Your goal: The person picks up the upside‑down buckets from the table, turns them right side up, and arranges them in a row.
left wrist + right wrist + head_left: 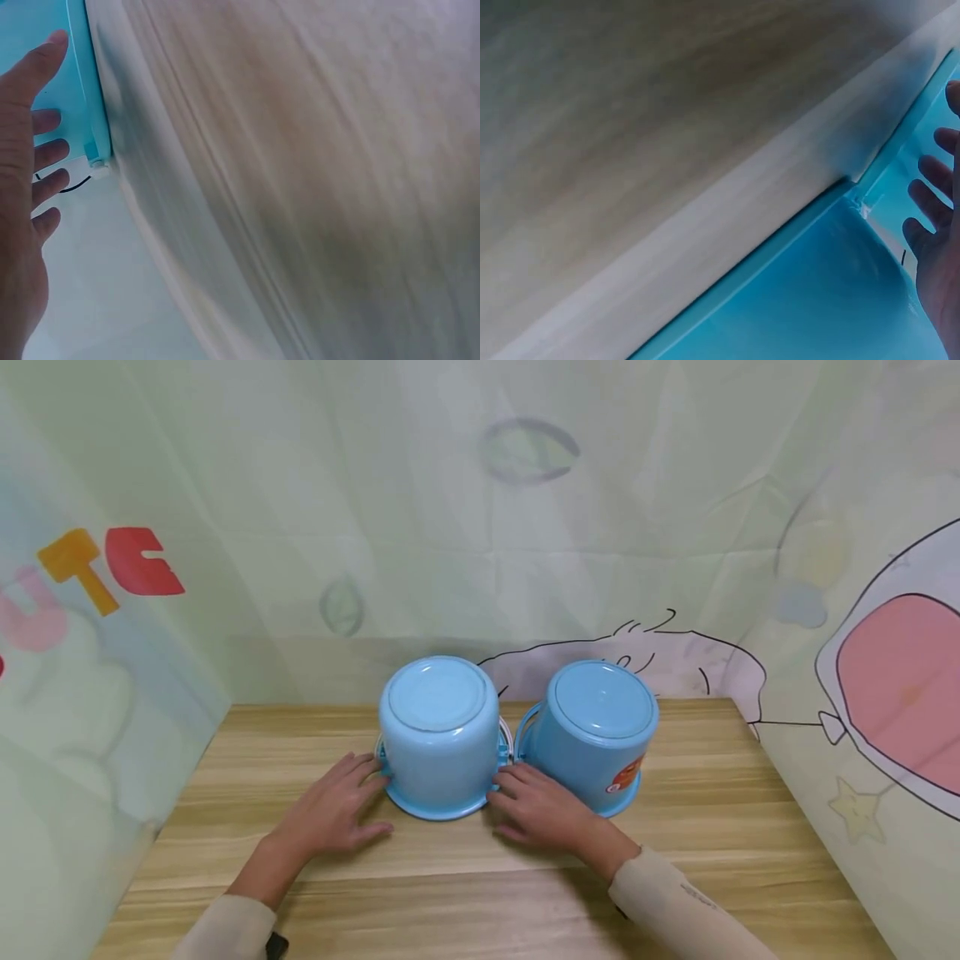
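Note:
Two light blue plastic buckets stand upside down on the wooden table. My left hand is at the left side of the left bucket, fingertips by its rim. On the other side my right hand has its fingers near the same bucket's rim, in front of the right bucket. The left wrist view shows the left hand's fingers spread and relaxed beside the blue wall. In the right wrist view the right hand's fingers are likewise loosely extended. Whether the fingertips touch the bucket is hard to tell.
The wood-grain table meets a pale printed cloth backdrop behind the buckets and at both sides. A red sticker is on the right bucket, which leans slightly in view. The handle of that bucket lies between the two.

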Demonstrator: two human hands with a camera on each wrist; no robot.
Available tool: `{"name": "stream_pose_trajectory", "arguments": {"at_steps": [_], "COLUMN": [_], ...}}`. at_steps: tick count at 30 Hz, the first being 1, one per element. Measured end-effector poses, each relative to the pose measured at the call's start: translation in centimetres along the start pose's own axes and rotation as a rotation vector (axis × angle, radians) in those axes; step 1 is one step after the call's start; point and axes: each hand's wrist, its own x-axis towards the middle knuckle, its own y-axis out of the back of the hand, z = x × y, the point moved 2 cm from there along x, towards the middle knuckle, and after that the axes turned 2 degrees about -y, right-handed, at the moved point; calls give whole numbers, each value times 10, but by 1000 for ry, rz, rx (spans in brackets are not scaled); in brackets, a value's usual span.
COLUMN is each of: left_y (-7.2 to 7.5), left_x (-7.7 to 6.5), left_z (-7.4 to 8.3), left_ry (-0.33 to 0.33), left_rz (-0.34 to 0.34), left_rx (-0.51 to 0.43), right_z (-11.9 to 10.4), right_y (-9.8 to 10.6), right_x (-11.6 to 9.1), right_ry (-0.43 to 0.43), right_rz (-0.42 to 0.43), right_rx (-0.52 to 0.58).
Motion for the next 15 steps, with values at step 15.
{"name": "stream_pose_trajectory", "arguments": {"at_steps": [15], "left_y": [-12], "left_x": [7], "left_z": [-7], "left_ry": [23], "left_rz": [-55], "left_rx": [-14], "right_z": [3], "right_y": [-11], "right_x": [8], "right_ry": [-116], "right_rz": [-60], "right_rx": [-55]}}
